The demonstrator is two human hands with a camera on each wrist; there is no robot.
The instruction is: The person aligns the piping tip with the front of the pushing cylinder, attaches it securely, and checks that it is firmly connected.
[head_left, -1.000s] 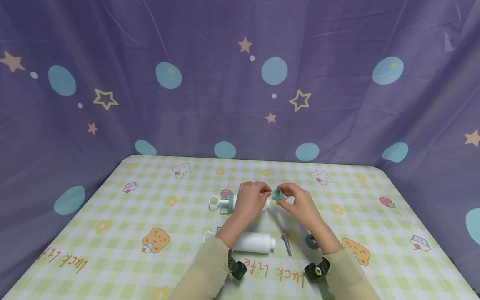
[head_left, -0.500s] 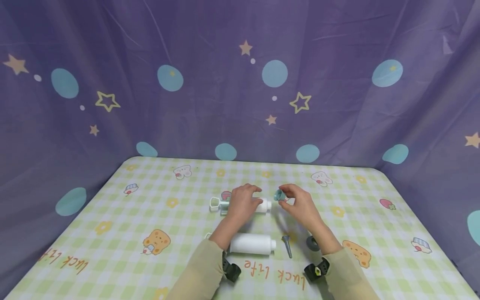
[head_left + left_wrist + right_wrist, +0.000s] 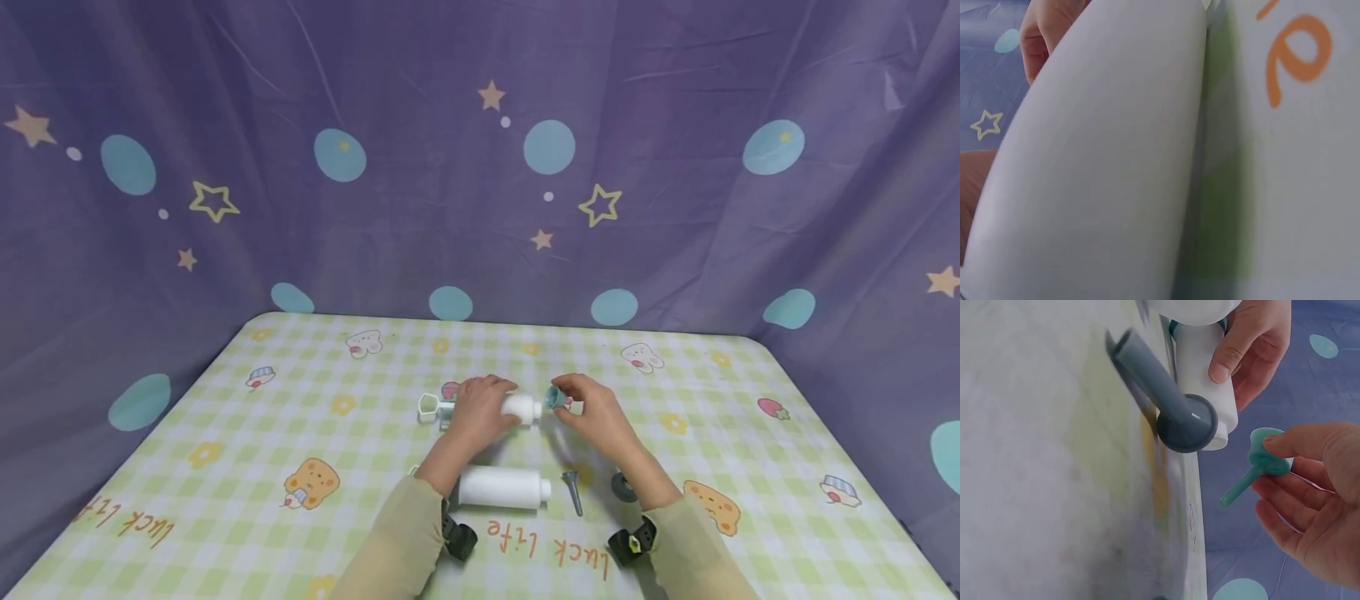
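Moved back from the green funnel [image 3: 556, 397], the left hand [image 3: 480, 412] now bends over the far white bottle [image 3: 519, 407], gripping it, and I see the right hand [image 3: 600, 415] turned inward, pinching the funnel just beside the bottle's neck [image 3: 537, 411].

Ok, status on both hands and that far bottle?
Left hand holds far white bottle. Right hand pinches teal spout, not touching bottle. Gray spout lies nearby on table.

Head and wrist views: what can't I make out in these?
Head: far white cylinder, partly behind the left hand.
Head: near white cylinder, handle end mostly behind the left arm.
Head: grey ring, partly behind the right arm.
Left wrist: near white cylinder, ends cut off by the frame.
Right wrist: teal piece, partly behind the right hand.
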